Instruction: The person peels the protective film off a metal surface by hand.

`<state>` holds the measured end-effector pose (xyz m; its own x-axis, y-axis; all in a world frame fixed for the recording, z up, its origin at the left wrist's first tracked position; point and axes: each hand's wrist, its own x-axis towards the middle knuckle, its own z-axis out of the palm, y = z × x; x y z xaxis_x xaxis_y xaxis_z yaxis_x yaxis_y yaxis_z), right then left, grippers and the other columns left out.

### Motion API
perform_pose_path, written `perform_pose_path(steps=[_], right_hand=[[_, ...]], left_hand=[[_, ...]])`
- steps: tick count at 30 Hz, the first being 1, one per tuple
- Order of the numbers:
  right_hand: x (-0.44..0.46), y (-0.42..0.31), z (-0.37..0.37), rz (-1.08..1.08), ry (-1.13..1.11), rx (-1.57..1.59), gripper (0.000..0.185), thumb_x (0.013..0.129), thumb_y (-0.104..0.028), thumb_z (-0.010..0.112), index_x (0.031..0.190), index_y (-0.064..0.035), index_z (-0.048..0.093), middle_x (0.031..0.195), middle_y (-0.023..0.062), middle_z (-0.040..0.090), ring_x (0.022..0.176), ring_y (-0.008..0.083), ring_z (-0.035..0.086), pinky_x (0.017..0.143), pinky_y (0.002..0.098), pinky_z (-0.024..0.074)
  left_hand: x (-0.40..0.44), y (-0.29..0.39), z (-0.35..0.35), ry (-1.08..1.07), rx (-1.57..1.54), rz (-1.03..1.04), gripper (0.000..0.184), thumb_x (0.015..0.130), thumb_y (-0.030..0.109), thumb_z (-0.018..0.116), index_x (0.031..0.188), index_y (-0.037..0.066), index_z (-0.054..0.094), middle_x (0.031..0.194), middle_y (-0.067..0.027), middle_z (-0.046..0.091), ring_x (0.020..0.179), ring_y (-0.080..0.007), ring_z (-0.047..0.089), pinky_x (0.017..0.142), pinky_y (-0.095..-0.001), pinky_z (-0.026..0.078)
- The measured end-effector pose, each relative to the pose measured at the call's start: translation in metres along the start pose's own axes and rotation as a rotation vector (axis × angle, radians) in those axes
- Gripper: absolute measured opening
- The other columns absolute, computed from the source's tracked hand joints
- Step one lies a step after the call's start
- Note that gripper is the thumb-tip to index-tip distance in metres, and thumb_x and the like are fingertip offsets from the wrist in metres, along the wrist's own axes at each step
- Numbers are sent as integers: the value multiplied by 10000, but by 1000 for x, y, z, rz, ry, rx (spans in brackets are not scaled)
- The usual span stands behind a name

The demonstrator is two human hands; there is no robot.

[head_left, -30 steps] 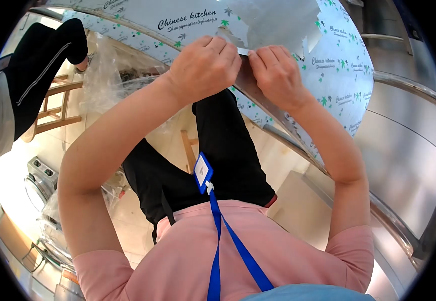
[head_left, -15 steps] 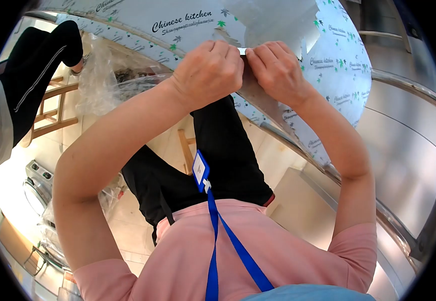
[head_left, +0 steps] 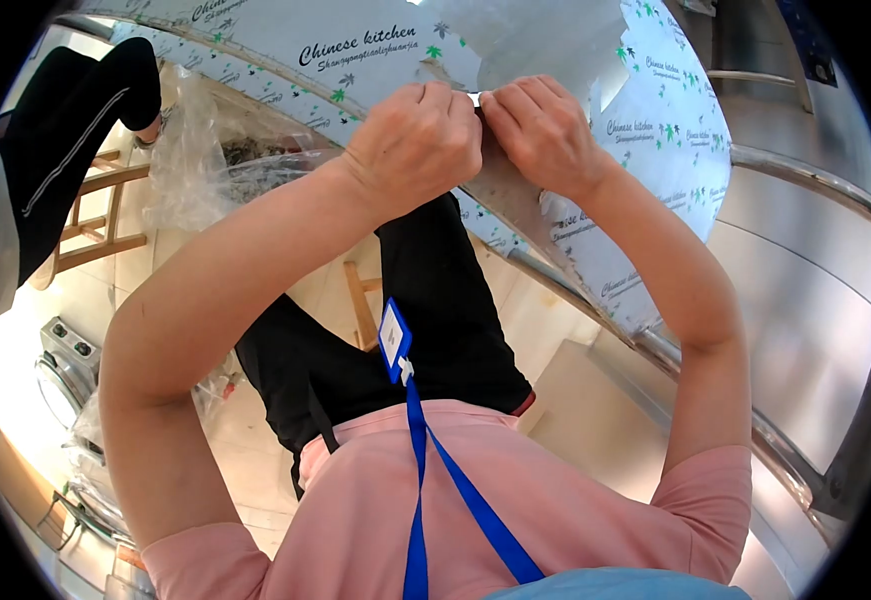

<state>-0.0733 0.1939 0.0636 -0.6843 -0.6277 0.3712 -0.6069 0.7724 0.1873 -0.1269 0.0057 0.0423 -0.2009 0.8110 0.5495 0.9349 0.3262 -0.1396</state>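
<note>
A metal worktable has a white protective film (head_left: pixel 645 150) on it, printed with "Chinese kitchen" and green leaves. The film is torn, and a patch of grey metal tabletop (head_left: pixel 545 50) shows beyond my hands. At the table's near edge, my left hand (head_left: pixel 415 140) is closed in a pinch on the film. Right beside it, my right hand (head_left: pixel 543 135) pinches too, fingertips almost meeting the left's. A thin bright sliver shows between them; my fingers hide the rest of what they grip. Below the right hand runs a bare strip of the metal edge (head_left: pixel 510 185).
Clear plastic wrapping (head_left: pixel 190 160) hangs at the left under the table. Another person's dark-trousered leg (head_left: pixel 85 140) is close by, near a wooden stool (head_left: pixel 105 215). Metal rails (head_left: pixel 805 180) run along the right. A blue-framed badge (head_left: pixel 392 340) hangs from my lanyard.
Both hands stay pinched together at the table edge, with hardly any movement. The whole view has shifted slightly, so things appear a little further left.
</note>
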Motion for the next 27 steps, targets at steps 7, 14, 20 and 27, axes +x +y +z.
perform_pose_path(steps=[7, 14, 20, 27], right_hand=[[2, 9, 2, -73, -1, -3, 118, 691, -99, 614, 758, -6, 639, 744, 59, 541, 731, 201, 579, 707, 303, 493], [2, 17, 4, -131, 16, -13, 95, 721, -94, 616, 762, -11, 640, 747, 54, 544, 734, 199, 579, 693, 302, 488], [3, 22, 6, -114, 7, -18, 68, 728, -101, 614, 740, -34, 620, 743, 51, 541, 726, 196, 571, 677, 300, 480], [3, 24, 12, -112, 43, -19, 57, 711, -111, 609, 713, -55, 603, 744, 38, 535, 719, 185, 566, 668, 296, 477]], left_hand=[[4, 4, -1, -14, 31, -31, 50, 655, 111, 617, 616, 93, 593, 649, -31, 518, 660, -169, 561, 580, -263, 469], [8, 6, 2, -20, 30, -29, 55, 644, 114, 621, 633, 61, 626, 651, -49, 558, 658, -185, 580, 549, -266, 462], [13, 3, 4, -39, 50, -43, 33, 647, 101, 621, 627, 81, 603, 662, -41, 535, 677, -173, 582, 569, -250, 476], [13, 0, 9, -20, 82, -37, 26, 641, 100, 624, 638, 77, 612, 663, -42, 539, 684, -173, 590, 576, -246, 481]])
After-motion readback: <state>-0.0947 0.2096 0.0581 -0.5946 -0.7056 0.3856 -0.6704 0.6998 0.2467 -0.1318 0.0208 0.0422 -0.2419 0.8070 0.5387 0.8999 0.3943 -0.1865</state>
